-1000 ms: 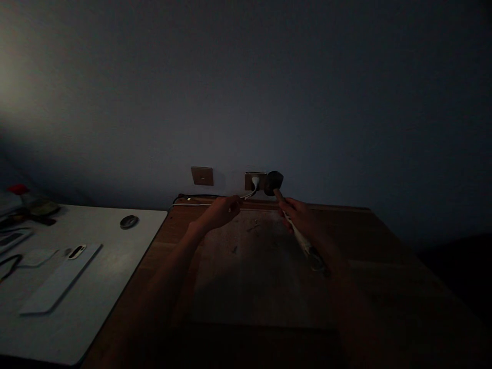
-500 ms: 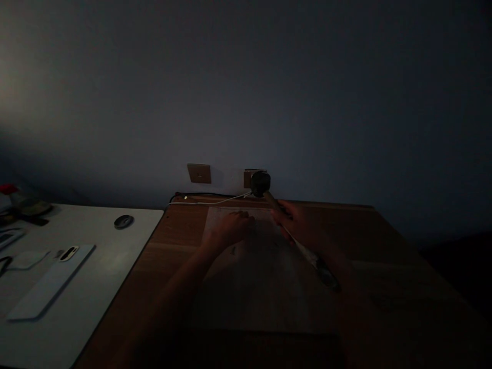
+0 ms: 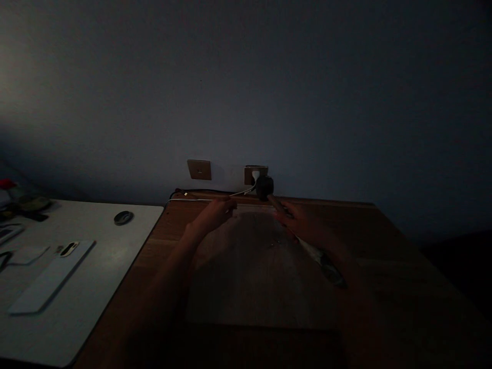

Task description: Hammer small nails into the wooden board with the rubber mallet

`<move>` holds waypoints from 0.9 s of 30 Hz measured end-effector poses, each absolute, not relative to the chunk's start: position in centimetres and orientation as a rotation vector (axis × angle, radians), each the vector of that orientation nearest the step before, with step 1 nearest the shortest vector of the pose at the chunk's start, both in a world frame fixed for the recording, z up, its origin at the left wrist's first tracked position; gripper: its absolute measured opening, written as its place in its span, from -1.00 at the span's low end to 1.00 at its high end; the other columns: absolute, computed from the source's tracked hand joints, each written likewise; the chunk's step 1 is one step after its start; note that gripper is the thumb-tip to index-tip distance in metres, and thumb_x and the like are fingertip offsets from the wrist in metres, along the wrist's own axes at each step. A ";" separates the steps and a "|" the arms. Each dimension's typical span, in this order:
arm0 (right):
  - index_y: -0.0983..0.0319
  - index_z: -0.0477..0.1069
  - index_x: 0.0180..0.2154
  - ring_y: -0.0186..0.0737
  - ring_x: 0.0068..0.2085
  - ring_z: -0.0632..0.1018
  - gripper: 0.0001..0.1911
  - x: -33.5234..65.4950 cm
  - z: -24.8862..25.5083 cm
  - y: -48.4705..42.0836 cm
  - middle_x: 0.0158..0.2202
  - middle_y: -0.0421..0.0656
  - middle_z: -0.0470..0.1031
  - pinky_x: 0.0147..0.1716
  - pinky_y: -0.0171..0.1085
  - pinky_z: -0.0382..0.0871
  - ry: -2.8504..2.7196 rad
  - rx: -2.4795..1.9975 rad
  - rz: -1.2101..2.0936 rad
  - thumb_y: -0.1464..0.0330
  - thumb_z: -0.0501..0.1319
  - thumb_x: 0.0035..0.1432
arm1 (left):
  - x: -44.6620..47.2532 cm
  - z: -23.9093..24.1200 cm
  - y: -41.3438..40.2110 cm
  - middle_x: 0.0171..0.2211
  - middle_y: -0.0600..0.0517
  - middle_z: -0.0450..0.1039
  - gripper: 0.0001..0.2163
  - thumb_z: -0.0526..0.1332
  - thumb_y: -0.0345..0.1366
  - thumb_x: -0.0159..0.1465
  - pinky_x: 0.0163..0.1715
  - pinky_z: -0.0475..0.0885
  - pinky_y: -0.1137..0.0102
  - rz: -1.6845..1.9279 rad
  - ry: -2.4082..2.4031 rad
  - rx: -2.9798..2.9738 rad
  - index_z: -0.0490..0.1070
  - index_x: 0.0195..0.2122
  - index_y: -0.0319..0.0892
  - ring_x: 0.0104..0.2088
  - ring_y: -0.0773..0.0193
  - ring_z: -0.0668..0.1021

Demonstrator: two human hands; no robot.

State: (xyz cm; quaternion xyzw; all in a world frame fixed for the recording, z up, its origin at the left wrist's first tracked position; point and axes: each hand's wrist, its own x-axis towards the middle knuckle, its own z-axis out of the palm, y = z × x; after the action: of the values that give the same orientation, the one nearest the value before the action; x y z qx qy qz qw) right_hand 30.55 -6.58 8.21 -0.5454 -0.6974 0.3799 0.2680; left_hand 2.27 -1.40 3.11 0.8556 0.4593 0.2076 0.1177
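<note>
The scene is very dark. My right hand (image 3: 298, 221) is closed round the handle of a mallet (image 3: 265, 187), whose black head points at the far edge of a brown wooden table (image 3: 384, 241). The handle's pale end sticks out behind my wrist. My left hand (image 3: 215, 214) reaches to the far end of a flat pale board (image 3: 249, 266) lying on the table, fingers curled near its edge; whether they pinch anything I cannot make out.
On the wall behind are a switch plate (image 3: 199, 169) and a socket (image 3: 255, 174) with a white plug and cable. A white desk (image 3: 96, 277) to the left carries a mouse (image 3: 123, 218), a phone (image 3: 69, 249) and a flat pale slab (image 3: 49, 277).
My left hand lifted from the board and moved back up to its far edge. The mallet head dropped a little and stays near the socket.
</note>
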 end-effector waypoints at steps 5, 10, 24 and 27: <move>0.19 0.47 -0.09 -0.34 -0.68 0.42 -0.76 28.4 6.8 -7.3 -0.59 -0.29 0.43 -0.72 -0.39 0.23 -2.015 -1.423 1.256 0.24 0.23 0.23 | 1.5 2.3 -1.1 -0.26 -0.06 0.57 -0.78 0.19 -0.52 0.16 -0.17 0.46 0.37 0.575 1.327 2.441 0.58 -0.24 -0.18 -0.26 0.20 0.57; 0.20 0.44 -0.12 -0.36 -0.70 0.40 -0.80 26.3 5.3 -6.7 -0.63 -0.35 0.37 -0.74 -0.40 0.22 -1.928 -1.446 1.341 0.27 0.23 0.24 | 2.1 2.0 -1.1 -0.16 -0.08 0.55 -0.78 0.17 -0.54 0.15 -0.12 0.46 0.36 0.574 1.280 2.475 0.56 -0.28 -0.18 -0.19 0.18 0.57; 0.20 0.31 -0.28 -0.36 -0.62 0.43 -0.88 27.0 3.3 -5.3 -0.49 -0.25 0.41 -0.67 -0.37 0.30 -2.043 -1.472 1.298 0.32 0.08 0.31 | 2.9 1.0 -1.0 -0.31 0.04 0.52 -0.74 0.15 -0.58 0.07 -0.28 0.41 0.42 0.781 1.232 2.375 0.43 -0.25 -0.16 -0.33 0.27 0.52; 0.21 0.32 -0.24 -0.36 -0.60 0.44 -0.87 27.1 3.7 -5.4 -0.45 -0.24 0.42 -0.65 -0.36 0.31 -2.094 -1.477 1.276 0.30 0.08 0.31 | 2.9 0.2 -0.6 -0.33 0.05 0.52 -0.75 0.16 -0.57 0.05 -0.30 0.41 0.44 0.875 1.225 2.285 0.45 -0.27 -0.18 -0.34 0.29 0.53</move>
State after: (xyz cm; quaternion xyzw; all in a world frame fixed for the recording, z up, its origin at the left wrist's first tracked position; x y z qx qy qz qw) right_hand 27.13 -5.36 3.69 -0.5111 -0.7243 0.4413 0.1391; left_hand 2.86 -0.64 0.22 0.8180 0.4384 0.3133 0.2014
